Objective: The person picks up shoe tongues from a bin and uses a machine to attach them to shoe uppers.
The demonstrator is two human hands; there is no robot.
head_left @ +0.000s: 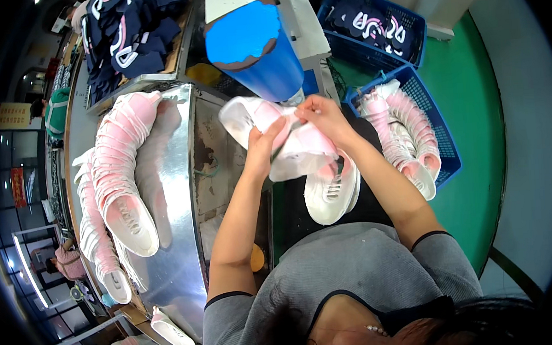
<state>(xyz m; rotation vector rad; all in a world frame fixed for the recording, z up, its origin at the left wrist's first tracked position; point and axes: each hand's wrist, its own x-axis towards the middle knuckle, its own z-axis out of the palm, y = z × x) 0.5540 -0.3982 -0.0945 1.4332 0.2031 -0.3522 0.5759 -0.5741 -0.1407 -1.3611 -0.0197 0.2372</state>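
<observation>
A white and pink shoe upper (303, 153) hangs between my two hands, opened out in front of me near a blue cylinder. My left hand (263, 147) grips its near left side, thumb on top. The fingers of my right hand (325, 120) pinch its far edge; whether a small piece is also between them cannot be made out. Just below, finished-looking white and pink uppers (329, 201) with lace eyelets lie on my lap, partly covered by the held one. Beyond my hands stands the blue cylinder (263, 66) with a bright blue top.
Nested rows of uppers (120, 150) lie on the metal table (182, 241) at left, with a single upper (172, 330) nearer. At right, a blue basket (440, 121) holds more stacked uppers; behind it a crate (374, 24) holds dark pieces. Dark cut pieces (132, 39) pile at far left.
</observation>
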